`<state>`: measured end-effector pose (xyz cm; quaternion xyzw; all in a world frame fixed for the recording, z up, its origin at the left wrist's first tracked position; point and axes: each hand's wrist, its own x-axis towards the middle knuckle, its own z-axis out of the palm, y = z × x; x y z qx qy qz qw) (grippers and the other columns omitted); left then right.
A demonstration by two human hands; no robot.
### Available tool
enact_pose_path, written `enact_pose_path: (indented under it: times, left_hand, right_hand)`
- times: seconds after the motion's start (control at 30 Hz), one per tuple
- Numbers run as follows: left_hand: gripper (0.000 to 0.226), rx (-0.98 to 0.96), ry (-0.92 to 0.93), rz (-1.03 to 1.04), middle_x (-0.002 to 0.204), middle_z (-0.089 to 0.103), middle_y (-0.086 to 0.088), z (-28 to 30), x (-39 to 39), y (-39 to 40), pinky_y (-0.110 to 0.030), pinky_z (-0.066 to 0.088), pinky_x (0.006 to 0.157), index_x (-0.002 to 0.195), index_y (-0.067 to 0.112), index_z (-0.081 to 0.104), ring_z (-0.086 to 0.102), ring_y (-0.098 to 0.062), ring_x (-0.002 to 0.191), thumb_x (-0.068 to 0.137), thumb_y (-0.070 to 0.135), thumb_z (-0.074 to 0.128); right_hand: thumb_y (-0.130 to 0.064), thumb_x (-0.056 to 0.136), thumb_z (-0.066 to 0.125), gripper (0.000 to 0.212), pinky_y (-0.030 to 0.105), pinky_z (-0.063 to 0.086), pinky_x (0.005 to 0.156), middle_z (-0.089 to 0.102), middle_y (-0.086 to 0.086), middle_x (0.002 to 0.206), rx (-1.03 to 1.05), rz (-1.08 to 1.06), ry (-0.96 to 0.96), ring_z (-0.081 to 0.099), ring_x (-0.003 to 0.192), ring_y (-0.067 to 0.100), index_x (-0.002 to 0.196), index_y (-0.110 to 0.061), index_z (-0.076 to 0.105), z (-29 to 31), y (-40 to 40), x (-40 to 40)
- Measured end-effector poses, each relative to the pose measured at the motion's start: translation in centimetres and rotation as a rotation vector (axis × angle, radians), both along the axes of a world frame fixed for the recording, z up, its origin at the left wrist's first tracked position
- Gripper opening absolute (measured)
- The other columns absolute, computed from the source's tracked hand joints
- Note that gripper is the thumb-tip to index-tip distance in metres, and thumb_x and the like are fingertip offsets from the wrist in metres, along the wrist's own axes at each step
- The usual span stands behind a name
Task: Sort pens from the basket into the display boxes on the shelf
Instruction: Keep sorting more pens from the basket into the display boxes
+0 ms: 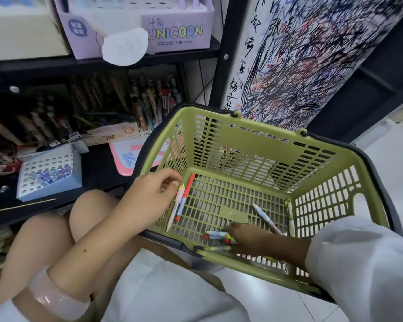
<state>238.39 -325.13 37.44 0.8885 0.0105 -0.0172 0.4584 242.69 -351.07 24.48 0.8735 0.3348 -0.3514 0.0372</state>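
A green basket [247,138] with a dark rim stands on the floor in front of me. My left hand [149,198] reaches over its left wall and pinches two pens [182,201], one red and blue, one white with a pink grip. My right hand [249,238] is low in the near corner, its fingers curled on pens [215,234] lying by the near wall. A white pen [266,217] and a white-green pen [290,217] lie loose at the right. A purple UNICORN display box [177,33] sits on the upper shelf, and a blue holed box [49,173] on the lower shelf.
The black shelf [98,168] at left holds rows of packed pens [144,101] and a pink pad [126,156]. A scribbled test-paper panel [312,54] rises behind the basket. My knees [91,217] are tucked between shelf and basket. White floor tiles [386,163] lie to the right.
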Motion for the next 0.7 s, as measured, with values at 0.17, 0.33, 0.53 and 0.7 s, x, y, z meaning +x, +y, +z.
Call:
enact_pose_path:
  times: [0.17, 0.33, 0.53, 0.7]
  left_hand:
    - [0.025, -0.05, 0.012, -0.038, 0.094, 0.059, 0.024, 0.5, 0.0, -0.1, 0.001, 0.037, 0.071, 0.086, 0.041, 0.055, 0.051, 0.017, 0.089, 0.093, 0.018, 0.05]
    - [0.018, -0.108, 0.061, -0.006, 0.099, 0.057, 0.018, 1.0, 0.4, -0.7, -0.014, 0.041, 0.08, 0.106, 0.031, 0.056, 0.055, 0.001, 0.096, 0.093, 0.02, 0.051]
    - [0.053, -0.529, 0.297, -0.062, 0.109, 0.056, 0.022, 4.3, 0.5, -0.8, -0.012, 0.04, 0.076, 0.127, 0.046, 0.028, 0.055, 0.011, 0.093, 0.086, 0.038, 0.06]
    - [0.047, -0.607, 0.221, 0.019, 0.072, 0.058, -0.004, 6.2, 0.3, -0.8, -0.021, 0.044, 0.045, 0.131, 0.027, 0.033, 0.051, -0.01, 0.044, 0.092, 0.008, 0.051]
  right_hand:
    - [-0.018, 0.093, 0.051, 0.017, 0.025, 0.044, 0.07, 0.059, 0.008, 0.093, 0.23, -0.239, -0.009, 0.057, 0.08, 0.017, 0.106, -0.007, 0.053, 3.4, 1.1, 1.8]
    - [-0.012, 0.094, 0.047, 0.021, 0.024, 0.036, 0.046, 0.038, 0.0, 0.061, 0.701, -0.664, 0.062, 0.037, 0.049, 0.009, 0.073, -0.012, 0.044, 11.5, 5.3, 4.8]
    - [-0.007, 0.093, 0.046, 0.023, 0.015, 0.038, 0.045, 0.044, -0.003, 0.059, 1.259, -0.868, 0.375, 0.046, 0.045, 0.005, 0.072, -0.016, 0.047, 19.1, 12.6, 4.9]
    - [-0.012, 0.094, 0.05, 0.021, 0.023, 0.037, 0.058, 0.045, 0.001, 0.069, 1.335, -0.929, 0.354, 0.043, 0.062, 0.012, 0.074, -0.016, 0.05, 21.8, 17.0, 4.3]
